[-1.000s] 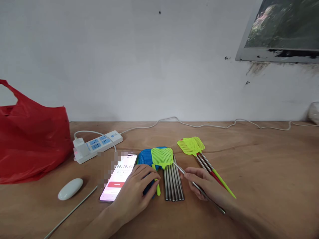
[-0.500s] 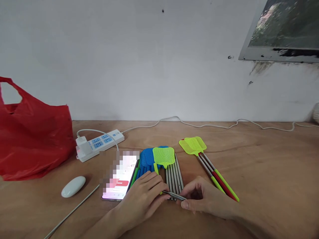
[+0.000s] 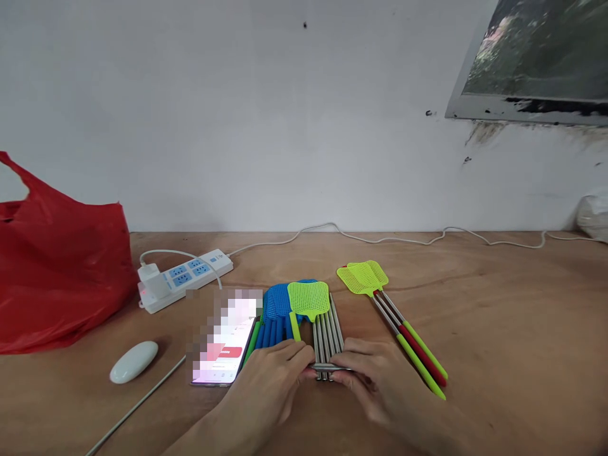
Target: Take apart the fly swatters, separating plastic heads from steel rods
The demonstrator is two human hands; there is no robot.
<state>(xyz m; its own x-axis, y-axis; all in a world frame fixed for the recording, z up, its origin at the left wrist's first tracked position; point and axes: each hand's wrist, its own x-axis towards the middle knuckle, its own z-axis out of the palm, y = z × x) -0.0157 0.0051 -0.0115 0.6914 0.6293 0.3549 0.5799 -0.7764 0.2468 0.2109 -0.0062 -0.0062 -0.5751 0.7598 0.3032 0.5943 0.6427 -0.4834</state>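
Observation:
A short metal rod [image 3: 324, 367] lies crosswise between my two hands, nearly level. My left hand [image 3: 273, 377] pinches its left end, and my right hand [image 3: 373, 377] has thumb and fingers closed on the right part. Just beyond it is a row of several similar metal rods [image 3: 327, 332], topped by a yellow-green mesh fly swatter head [image 3: 308, 297]. Blue swatter heads [image 3: 275, 301] are stacked to the left. Several blue handles [image 3: 272, 332], a green handle [image 3: 253, 342] and a yellow-green handle [image 3: 295, 327] lie close to my left fingers.
Fly swatters with long handles [image 3: 422, 354] lie together on the right. At the left are a lit phone [image 3: 230, 351], a white mouse-shaped object [image 3: 134, 361], a white power strip [image 3: 190, 277] and a red plastic bag [image 3: 61, 272]. A white cable [image 3: 380, 241] runs along the wall.
My right hand has moved closer to my left along the metal rod. The rod, slanted before, is now nearly level. The whole view has shifted slightly.

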